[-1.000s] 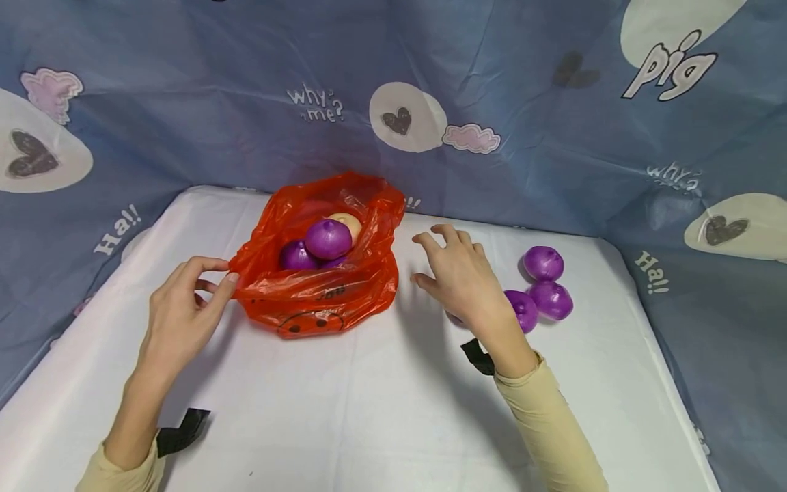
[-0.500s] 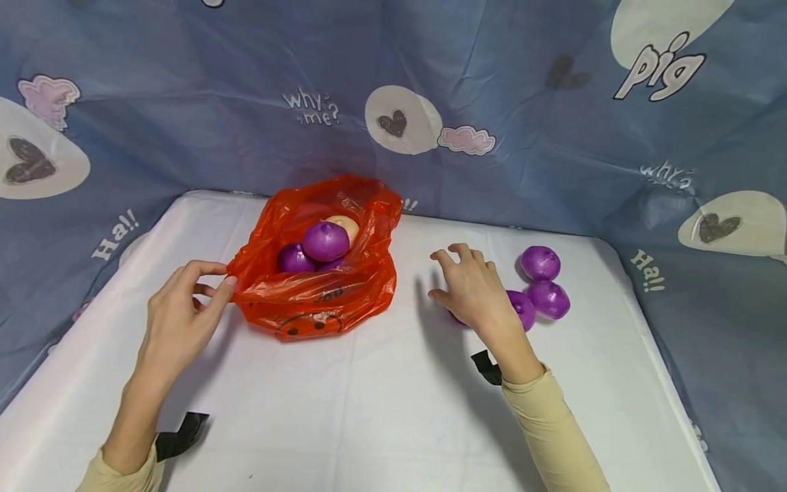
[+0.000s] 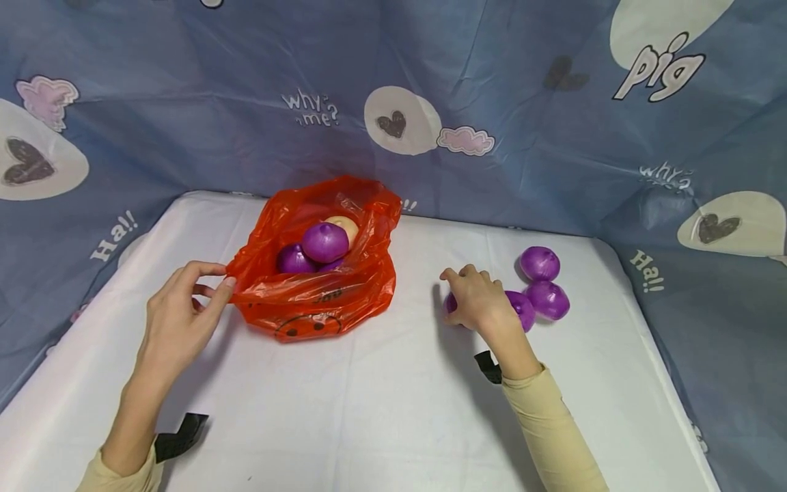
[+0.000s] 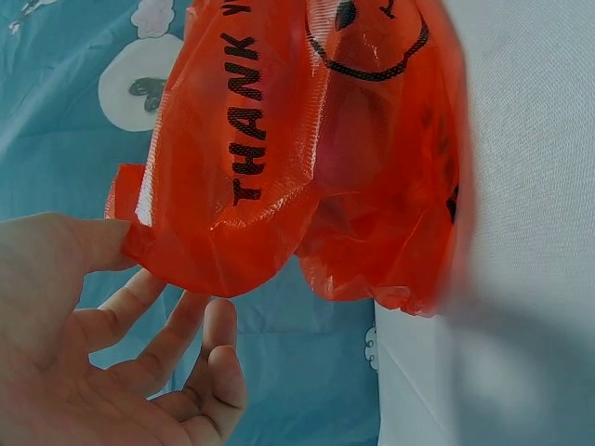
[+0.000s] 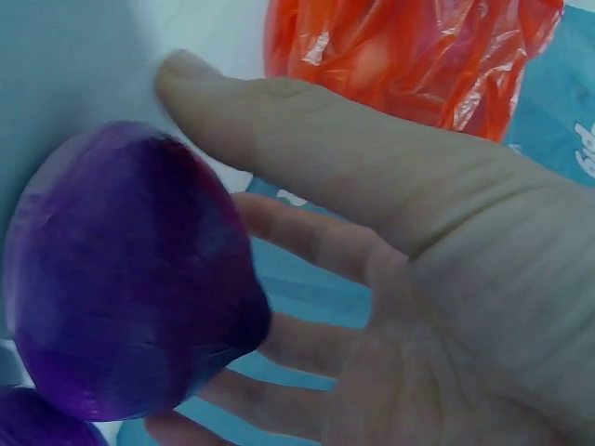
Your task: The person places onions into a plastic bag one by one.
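Observation:
An orange plastic bag (image 3: 320, 297) lies open on the white table (image 3: 369, 410). It holds two purple onions (image 3: 324, 241) and a pale one (image 3: 346, 224). My left hand (image 3: 224, 280) pinches the bag's left rim. In the left wrist view its thumb (image 4: 65, 251) presses the bag's edge (image 4: 135, 218). To the right of the bag, my right hand (image 3: 460, 287) curls over a purple onion (image 3: 449, 303) on the table. The right wrist view shows the thumb (image 5: 279, 130) and fingers cupped round that onion (image 5: 130, 279).
Three more purple onions (image 3: 540, 263) (image 3: 549, 299) (image 3: 524, 309) lie close together just right of my right hand. A blue printed sheet (image 3: 492, 102) walls the table at the back and on both sides. The table's right edge (image 3: 664, 369) is near the onions.
My right hand has drawn back from the bag, moved right and down, and closed over a loose purple onion. The left hand has kept its pinch on the bag's rim.

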`<state>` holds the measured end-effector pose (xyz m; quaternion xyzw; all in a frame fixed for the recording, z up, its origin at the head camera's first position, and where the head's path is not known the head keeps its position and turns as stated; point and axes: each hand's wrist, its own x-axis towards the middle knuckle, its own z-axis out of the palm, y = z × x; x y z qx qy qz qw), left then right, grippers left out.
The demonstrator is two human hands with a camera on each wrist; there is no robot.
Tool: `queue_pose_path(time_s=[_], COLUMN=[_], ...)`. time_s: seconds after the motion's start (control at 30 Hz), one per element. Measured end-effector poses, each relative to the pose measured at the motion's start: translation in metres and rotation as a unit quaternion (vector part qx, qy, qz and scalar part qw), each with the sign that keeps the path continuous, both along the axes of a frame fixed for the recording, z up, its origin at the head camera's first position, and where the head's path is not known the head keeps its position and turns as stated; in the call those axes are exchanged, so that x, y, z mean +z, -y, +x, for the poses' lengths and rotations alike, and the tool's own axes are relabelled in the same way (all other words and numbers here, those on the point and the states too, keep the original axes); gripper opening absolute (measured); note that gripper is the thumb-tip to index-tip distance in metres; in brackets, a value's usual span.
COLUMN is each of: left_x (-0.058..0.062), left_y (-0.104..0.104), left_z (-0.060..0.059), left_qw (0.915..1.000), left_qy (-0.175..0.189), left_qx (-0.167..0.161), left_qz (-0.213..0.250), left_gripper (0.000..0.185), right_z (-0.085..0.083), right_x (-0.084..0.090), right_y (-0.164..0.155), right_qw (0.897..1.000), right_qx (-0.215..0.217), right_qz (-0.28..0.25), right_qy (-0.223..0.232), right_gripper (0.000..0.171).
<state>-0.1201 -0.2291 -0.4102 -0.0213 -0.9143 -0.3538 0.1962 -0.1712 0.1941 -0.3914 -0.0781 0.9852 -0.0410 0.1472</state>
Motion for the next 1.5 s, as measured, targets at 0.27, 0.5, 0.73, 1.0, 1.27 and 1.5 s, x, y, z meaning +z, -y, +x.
queue_pose_path(time_s=[0.27,0.5,0.73,1.0,1.27,1.5], left_x=[0.000,0.001,0.000,-0.001,0.000,0.000], left_y=[0.000,-0.001,-0.001,0.000,-0.001,-0.001], left_z=[0.000,0.001,0.000,-0.002,0.000,-0.001], left_qw=[1.0000,0.9999,1.0000,1.0000,0.9999,0.9999], left_qy=[0.004,0.015,0.008,0.005,0.012,0.010], left_qx=[-0.001,0.005,0.001,-0.002,0.003,0.003], left_qz=[0.000,-0.001,0.002,0.005,-0.001,-0.002], left_gripper=[0.026,0.028,0.028,0.027,0.028,0.028], right_z=[-0.003,-0.004,-0.003,-0.005,-0.005,-0.002], right_x=[-0.006,-0.004,0.001,0.005,0.008,0.009], right_y=[-0.001,0.002,0.006,0.008,0.010,0.013], right_qw=[1.000,1.000,0.998,0.999,0.996,0.990], right_qx=[-0.003,0.004,0.015,-0.003,0.025,0.040], right_qz=[0.005,0.010,0.025,-0.019,-0.036,-0.062], right_qy=[0.024,-0.013,-0.048,-0.039,-0.077,-0.122], right_gripper=[0.080,0.080,0.065,0.065,0.070,0.073])
